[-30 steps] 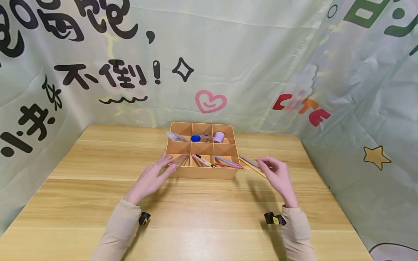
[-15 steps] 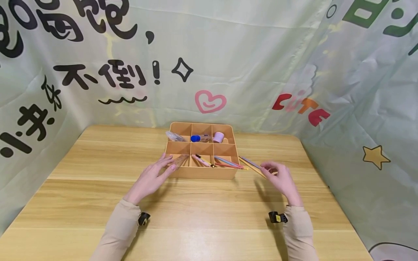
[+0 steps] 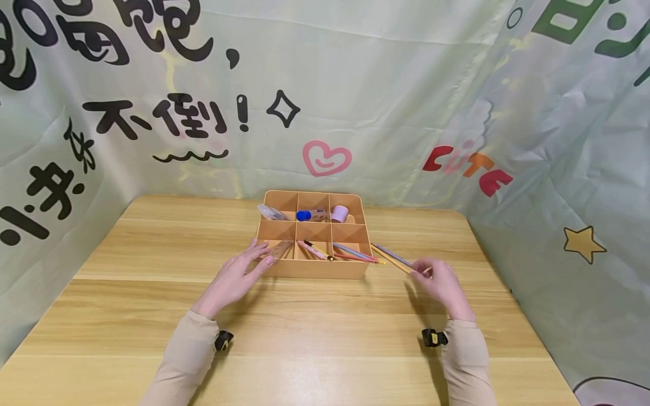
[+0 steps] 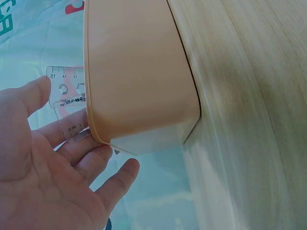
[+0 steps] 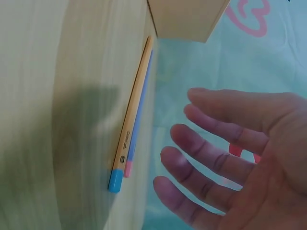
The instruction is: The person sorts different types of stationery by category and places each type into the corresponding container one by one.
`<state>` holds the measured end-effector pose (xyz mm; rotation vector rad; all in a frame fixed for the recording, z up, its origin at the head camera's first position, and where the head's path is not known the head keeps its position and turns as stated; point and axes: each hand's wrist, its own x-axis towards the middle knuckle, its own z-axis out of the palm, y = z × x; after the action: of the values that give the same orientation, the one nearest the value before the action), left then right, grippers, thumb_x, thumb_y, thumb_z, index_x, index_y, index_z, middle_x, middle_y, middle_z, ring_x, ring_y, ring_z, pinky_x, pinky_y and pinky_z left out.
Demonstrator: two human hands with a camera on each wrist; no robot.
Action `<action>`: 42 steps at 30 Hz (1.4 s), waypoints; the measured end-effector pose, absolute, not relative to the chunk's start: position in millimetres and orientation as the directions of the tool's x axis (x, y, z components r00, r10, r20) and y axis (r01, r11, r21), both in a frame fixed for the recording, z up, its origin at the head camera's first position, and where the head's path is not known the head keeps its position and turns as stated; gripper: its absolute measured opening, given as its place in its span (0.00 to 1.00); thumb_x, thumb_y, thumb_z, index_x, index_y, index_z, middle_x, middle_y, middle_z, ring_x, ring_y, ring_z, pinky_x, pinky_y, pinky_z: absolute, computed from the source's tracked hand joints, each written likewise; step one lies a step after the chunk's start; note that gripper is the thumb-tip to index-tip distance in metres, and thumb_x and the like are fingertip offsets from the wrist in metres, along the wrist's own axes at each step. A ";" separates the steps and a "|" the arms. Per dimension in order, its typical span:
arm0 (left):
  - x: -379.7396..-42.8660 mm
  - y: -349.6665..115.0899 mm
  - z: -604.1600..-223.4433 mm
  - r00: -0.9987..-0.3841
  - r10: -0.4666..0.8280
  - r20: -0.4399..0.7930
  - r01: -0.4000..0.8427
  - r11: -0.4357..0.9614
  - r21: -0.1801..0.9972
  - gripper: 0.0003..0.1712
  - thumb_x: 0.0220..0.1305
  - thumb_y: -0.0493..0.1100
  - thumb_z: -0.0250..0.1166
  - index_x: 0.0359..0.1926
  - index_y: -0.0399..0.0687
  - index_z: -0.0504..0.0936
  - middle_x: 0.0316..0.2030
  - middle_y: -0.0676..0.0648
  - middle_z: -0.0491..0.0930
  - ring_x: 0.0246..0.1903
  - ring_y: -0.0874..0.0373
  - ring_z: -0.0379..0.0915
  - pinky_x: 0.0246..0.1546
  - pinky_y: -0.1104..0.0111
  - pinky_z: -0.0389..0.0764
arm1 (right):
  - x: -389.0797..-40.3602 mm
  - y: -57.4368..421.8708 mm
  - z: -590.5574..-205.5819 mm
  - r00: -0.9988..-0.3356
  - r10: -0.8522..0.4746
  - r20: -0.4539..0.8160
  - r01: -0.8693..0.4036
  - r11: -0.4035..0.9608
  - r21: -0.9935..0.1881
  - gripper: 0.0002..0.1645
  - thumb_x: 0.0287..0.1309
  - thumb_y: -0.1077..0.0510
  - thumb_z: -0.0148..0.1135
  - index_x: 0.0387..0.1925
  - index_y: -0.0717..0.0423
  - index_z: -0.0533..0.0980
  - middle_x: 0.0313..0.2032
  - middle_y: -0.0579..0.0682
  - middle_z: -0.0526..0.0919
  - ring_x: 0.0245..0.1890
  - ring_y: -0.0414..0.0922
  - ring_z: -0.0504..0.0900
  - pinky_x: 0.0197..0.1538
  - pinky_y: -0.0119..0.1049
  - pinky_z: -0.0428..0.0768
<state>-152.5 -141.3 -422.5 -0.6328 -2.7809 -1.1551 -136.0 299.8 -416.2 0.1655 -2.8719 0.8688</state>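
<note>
A tan six-compartment organizer (image 3: pixel 315 269) stands at the back of the table. My left hand (image 3: pixel 236 280) rests at its front left corner with fingers spread, the fingertips right at the rim. Beside those fingers, a clear ruler (image 4: pixel 67 86) leans in the front left compartment. To the organizer's right, two pencils lie on the table: a wood-coloured pencil (image 5: pixel 129 120) with a blue end and a purple-blue pencil (image 5: pixel 140 115) with a pink end. Over their near ends hovers my right hand (image 3: pixel 444 286); its fingers are relaxed and apart from the pencils in the right wrist view.
Front compartments also hold a pink pen (image 3: pixel 312 250) and several coloured pencils (image 3: pixel 352 251), some jutting over the rim. Behind are a blue-capped bottle (image 3: pixel 307 215), a purple cylinder (image 3: pixel 339 213) and a clear plastic item (image 3: pixel 272 212). A printed cloth (image 3: pixel 396 101) walls the table.
My right hand has shifted right and slightly toward me along the two loose pencils, which stay where they lay. The left hand has kept its place at the organizer.
</note>
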 end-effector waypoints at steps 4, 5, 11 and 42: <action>-152.8 -141.6 -422.8 -0.914 0.347 0.210 0.394 0.634 0.666 0.33 0.73 0.59 0.47 0.63 0.36 0.72 0.67 0.40 0.64 0.69 0.45 0.48 0.63 0.38 0.57 | -135.1 302.9 -417.6 -0.991 -0.063 0.121 -0.119 0.841 -0.528 0.07 0.54 0.65 0.65 0.34 0.67 0.81 0.31 0.58 0.84 0.28 0.49 0.79 0.30 0.41 0.77; -152.9 -141.6 -423.0 -0.914 0.347 0.210 0.394 0.634 0.666 0.33 0.73 0.59 0.47 0.63 0.36 0.72 0.67 0.40 0.64 0.69 0.45 0.48 0.63 0.38 0.57 | -135.2 303.6 -418.1 -0.992 -0.065 0.112 -0.115 0.843 -0.525 0.07 0.54 0.65 0.65 0.34 0.67 0.81 0.31 0.58 0.84 0.29 0.49 0.79 0.31 0.42 0.77; -153.2 -141.5 -423.1 -0.914 0.348 0.210 0.395 0.633 0.666 0.33 0.73 0.59 0.47 0.63 0.36 0.72 0.67 0.40 0.64 0.69 0.44 0.48 0.63 0.38 0.57 | -134.7 306.7 -421.4 -0.995 -0.075 0.070 -0.099 0.863 -0.496 0.06 0.53 0.65 0.65 0.34 0.66 0.81 0.30 0.56 0.84 0.28 0.49 0.79 0.30 0.43 0.78; -153.4 -141.6 -422.9 -0.915 0.349 0.202 0.389 0.634 0.668 0.34 0.73 0.59 0.47 0.64 0.36 0.72 0.68 0.40 0.63 0.69 0.45 0.48 0.63 0.38 0.56 | -135.2 311.6 -432.7 -0.998 -0.032 0.049 -0.051 0.891 -0.452 0.05 0.51 0.64 0.67 0.29 0.64 0.80 0.24 0.51 0.79 0.26 0.46 0.73 0.30 0.41 0.71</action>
<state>-153.4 -141.6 -422.9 -0.6310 -2.7908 -1.1608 -135.2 311.6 -432.7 0.0665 -3.0154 0.7225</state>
